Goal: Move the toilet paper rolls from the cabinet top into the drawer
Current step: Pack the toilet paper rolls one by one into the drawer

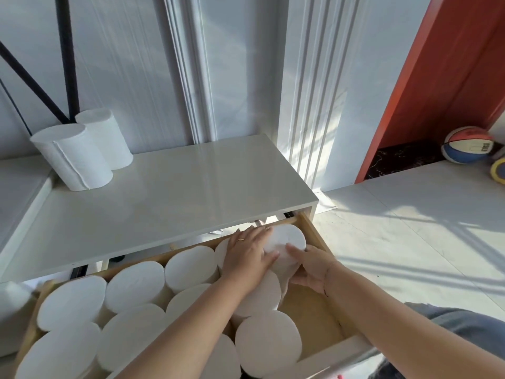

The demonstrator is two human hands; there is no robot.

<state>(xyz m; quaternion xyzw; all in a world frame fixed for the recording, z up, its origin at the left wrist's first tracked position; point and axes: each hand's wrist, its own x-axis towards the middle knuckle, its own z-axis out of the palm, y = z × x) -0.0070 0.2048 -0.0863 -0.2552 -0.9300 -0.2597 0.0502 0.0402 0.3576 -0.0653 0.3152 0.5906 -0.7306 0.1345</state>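
Two white toilet paper rolls stand upright at the back left of the white cabinet top: a front roll and a rear roll touching it. Below, the open wooden drawer holds several upright rolls packed side by side. Both hands grip one roll at the drawer's back right corner. My left hand lies on its top and left side. My right hand holds its right side, fingers wrapped around it.
Bare wooden drawer floor shows at the right of the drawer. Black poles lean against the wall behind the two rolls. A basketball lies on the floor at the right beside a red panel.
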